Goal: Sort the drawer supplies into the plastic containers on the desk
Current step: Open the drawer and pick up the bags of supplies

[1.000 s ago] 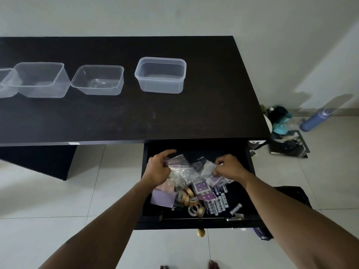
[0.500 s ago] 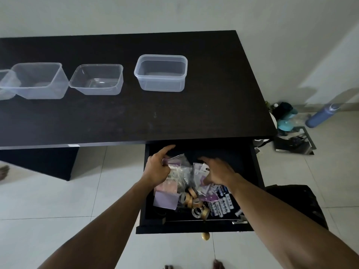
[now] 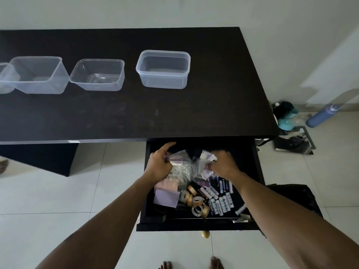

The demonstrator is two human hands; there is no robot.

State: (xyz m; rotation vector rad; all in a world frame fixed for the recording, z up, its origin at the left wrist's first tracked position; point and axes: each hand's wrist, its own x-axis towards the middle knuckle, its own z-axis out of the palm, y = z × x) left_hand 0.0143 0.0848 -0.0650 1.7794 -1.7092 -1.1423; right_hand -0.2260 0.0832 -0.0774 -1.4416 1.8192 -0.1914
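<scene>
The black drawer stands pulled out under the dark desk. Inside lie clear plastic bags, tape rolls, batteries and pink and purple sticky notes. My left hand pinches the top of a clear plastic bag at the drawer's back left. My right hand grips a bunch of small bags with purple cards. Several empty clear containers sit on the desk: a frosted one, a shallow one, a larger one.
Another container is cut off at the left edge. A blue bottle, a teal item and a dark tray lie on the tiled floor right of the desk. A black bag sits beside the drawer. My bare toes show at the bottom.
My right hand reached left into the pile and has now closed on the small bags with purple cards. My left hand has kept its pinch on the clear bag.
</scene>
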